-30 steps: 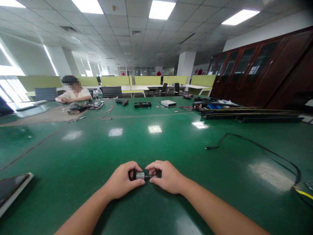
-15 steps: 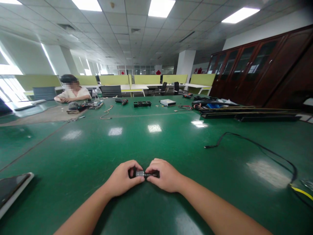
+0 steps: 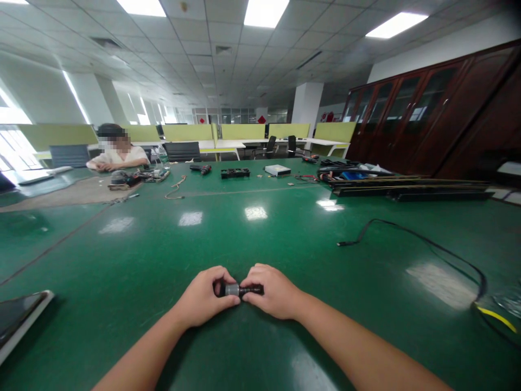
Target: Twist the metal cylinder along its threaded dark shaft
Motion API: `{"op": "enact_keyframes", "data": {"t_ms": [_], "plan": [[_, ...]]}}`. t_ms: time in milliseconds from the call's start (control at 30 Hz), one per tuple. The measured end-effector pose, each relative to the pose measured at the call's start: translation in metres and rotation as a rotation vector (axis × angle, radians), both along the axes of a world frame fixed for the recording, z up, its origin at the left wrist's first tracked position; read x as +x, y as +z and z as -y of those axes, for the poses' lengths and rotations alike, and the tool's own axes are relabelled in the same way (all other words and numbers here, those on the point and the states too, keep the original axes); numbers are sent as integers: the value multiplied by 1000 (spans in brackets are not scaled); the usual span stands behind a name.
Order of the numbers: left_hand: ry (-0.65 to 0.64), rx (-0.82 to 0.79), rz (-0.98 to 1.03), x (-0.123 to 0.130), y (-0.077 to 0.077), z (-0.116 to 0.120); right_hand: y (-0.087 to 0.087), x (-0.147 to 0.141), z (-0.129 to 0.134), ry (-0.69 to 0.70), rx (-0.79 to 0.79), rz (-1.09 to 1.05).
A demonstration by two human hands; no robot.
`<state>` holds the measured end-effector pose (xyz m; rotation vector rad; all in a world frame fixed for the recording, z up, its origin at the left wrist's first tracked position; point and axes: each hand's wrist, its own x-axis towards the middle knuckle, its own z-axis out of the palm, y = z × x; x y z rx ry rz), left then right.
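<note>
Low over the green table [image 3: 163, 239], both hands meet at a small silver-and-black cylinder [image 3: 232, 290] that lies level between them. My left hand [image 3: 203, 298] is closed around its silver left part, thumb in front and index finger behind. With thumb and fingers, my right hand [image 3: 277, 293] pinches a thin dark ribbed piece [image 3: 246, 290] at the cylinder's right end. The two pieces are in line and appear joined. Fingers hide the outer ends, so I cannot tell the exact kind of object.
A black cable [image 3: 423, 236] curves over the table at right. At lower left lies a tablet-like device [image 3: 24, 317]. Farther back are a power drill [image 3: 201, 169], a black part [image 3: 235, 173], a white box [image 3: 277, 170] and dark rails [image 3: 411, 190]. A person [image 3: 118, 152] sits at far left.
The view has shifted slightly, moving the background a little left. Both hands keep their grip in nearly the same place, and more of the dark piece shows by my right fingers.
</note>
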<state>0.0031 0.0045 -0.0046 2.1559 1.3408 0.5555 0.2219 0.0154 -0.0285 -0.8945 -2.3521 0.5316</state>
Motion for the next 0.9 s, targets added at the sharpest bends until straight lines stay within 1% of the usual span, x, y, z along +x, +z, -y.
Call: {"op": "enact_keyframes", "data": {"t_ms": [267,567,900], "plan": [[-4,0,-1,0,3,1,3,3,2,3,10,-18],[6,-17,1,-2,2,2,2,3,0,-9,-46,-32],[20,-23,-1,-2,3,3,2,4,-1,-8,-73,-49]]}}
